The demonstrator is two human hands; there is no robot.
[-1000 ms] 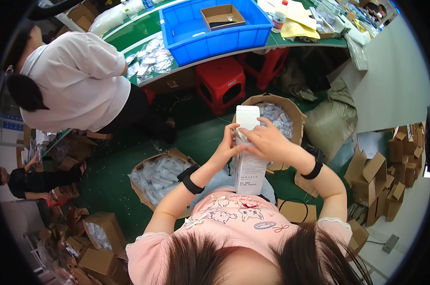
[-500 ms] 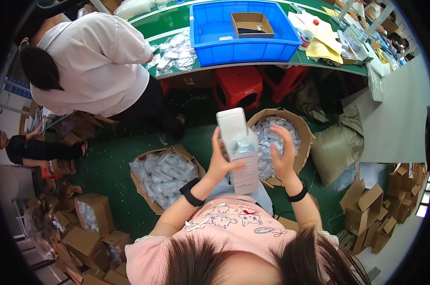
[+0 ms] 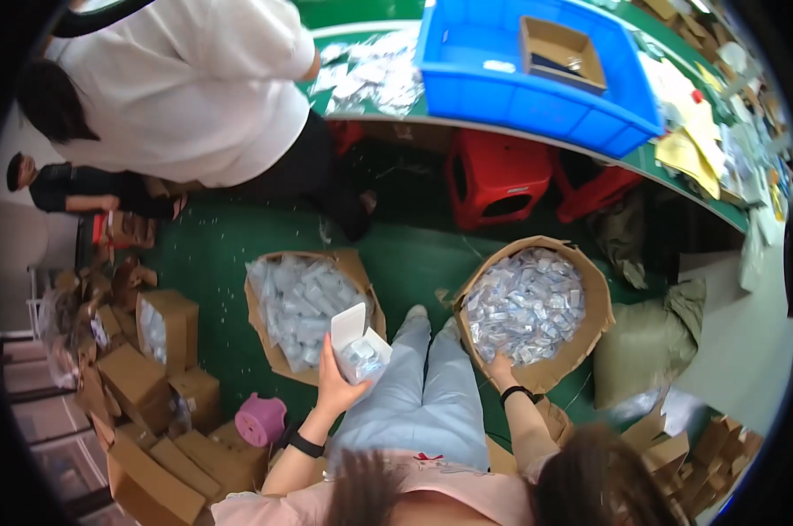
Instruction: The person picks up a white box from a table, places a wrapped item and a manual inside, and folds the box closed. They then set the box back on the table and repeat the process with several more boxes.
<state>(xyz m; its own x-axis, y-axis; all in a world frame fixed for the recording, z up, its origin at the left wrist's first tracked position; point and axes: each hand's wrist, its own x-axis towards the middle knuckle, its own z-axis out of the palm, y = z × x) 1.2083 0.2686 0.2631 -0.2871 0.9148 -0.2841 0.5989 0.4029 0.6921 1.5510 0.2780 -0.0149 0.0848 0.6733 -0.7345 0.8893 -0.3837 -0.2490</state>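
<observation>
Green floor [image 3: 405,254] lies below a tabletop [image 3: 353,10] and blue bin [image 3: 537,110]. The left carton [image 3: 356,266] and right carton [image 3: 596,294], rough cardboard, hold crinkly packets [image 3: 523,302]. Grip curled, the left hand [image 3: 336,387] holds a smooth white box [image 3: 349,325], flap up, near the left carton; the right hand [image 3: 503,371] is at the right carton, grip impossible to tell.

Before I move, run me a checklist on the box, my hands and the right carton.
1. Left hand holding the box: ok.
2. Box open: ok, its flap stands up.
3. Box empty: not ok, something in clear wrap sits inside.
4. Right hand at the right carton: ok, at its near side.
5. Packets in that carton: ok, plenty show.
6. Packet in the right fingers: cannot tell, the fingertips are unclear.
</observation>
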